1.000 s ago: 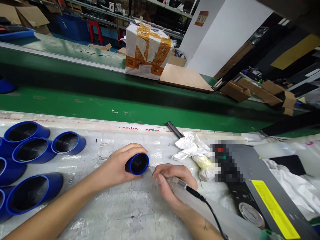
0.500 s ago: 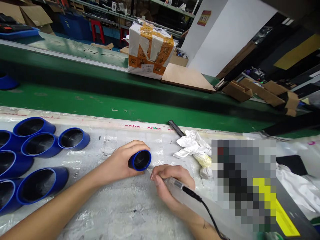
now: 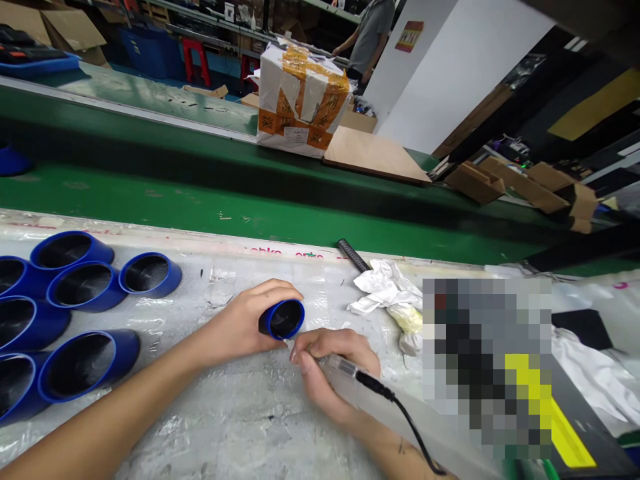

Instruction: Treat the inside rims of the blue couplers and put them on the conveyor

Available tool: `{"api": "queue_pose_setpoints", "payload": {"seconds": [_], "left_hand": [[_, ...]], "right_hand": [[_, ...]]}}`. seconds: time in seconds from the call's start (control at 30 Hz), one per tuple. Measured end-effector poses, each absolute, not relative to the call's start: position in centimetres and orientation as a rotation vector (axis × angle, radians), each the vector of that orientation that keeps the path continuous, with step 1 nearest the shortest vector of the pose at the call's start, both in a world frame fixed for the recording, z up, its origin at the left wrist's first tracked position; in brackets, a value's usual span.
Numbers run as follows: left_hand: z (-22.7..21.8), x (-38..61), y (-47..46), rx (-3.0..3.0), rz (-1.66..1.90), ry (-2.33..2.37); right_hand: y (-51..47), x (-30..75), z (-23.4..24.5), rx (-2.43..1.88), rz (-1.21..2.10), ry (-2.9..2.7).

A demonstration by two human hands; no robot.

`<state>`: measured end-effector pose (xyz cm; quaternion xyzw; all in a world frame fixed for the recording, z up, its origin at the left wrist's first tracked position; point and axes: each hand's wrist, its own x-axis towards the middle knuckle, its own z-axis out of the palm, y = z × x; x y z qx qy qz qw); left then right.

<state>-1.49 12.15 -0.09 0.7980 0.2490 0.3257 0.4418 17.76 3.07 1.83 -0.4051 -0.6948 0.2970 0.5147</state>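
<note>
My left hand (image 3: 250,313) is wrapped round a small blue cup (image 3: 265,321), tilted on its side so that its dark round opening faces right and toward me. My right hand (image 3: 335,363) grips a translucent pen-shaped tool (image 3: 340,371) with a black cable running from it. The tool's pale, narrow tip is at the lower edge of the cup's rim; whether it touches cannot be made out. To the left of my left arm stand several blue cups with black insides, among them a near one (image 3: 90,367) and a smaller one (image 3: 151,274).
Crumpled white cloth (image 3: 383,287) and a black strip (image 3: 353,255) lie beyond my right hand. A blurred-out patch covers a dark object with a yellow stripe (image 3: 573,427) at right. Behind the green belt (image 3: 200,203) sits a taped white box (image 3: 300,100). A person (image 3: 371,40) stands farther back.
My right hand with the pen-shaped tool has shifted slightly left along the cup's lower rim. The left hand keeps its hold, almost unmoved. A person has come into view in the background.
</note>
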Motion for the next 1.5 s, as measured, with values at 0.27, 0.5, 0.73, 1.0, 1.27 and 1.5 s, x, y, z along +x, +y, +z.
{"api": "queue_pose_setpoints", "payload": {"seconds": [0.27,0.5,0.73,1.0,1.27,1.5], "left_hand": [[0.1,-1.4,12.1,1.962,0.78,0.574],[0.3,-1.3,12.0,1.946,0.737,0.574],[0.4,-1.3,11.9,1.958,0.682,0.596],[0.2,-1.4,12.0,1.984,0.681,0.541],[0.6,-1.3,11.9,1.963,0.67,0.538],[0.4,-1.4,11.9,1.966,0.679,0.521]], "right_hand": [[3.6,16.8,1.7,-0.885,0.775,-1.538],[3.5,16.6,1.1,-0.869,0.769,-1.474],[3.4,16.3,0.6,-0.837,0.783,-1.405],[3.7,16.7,1.4,-0.83,0.804,-1.456],[4.1,16.9,2.6,-0.815,0.788,-1.455],[4.4,17.0,3.2,-0.831,0.76,-1.428]]}}
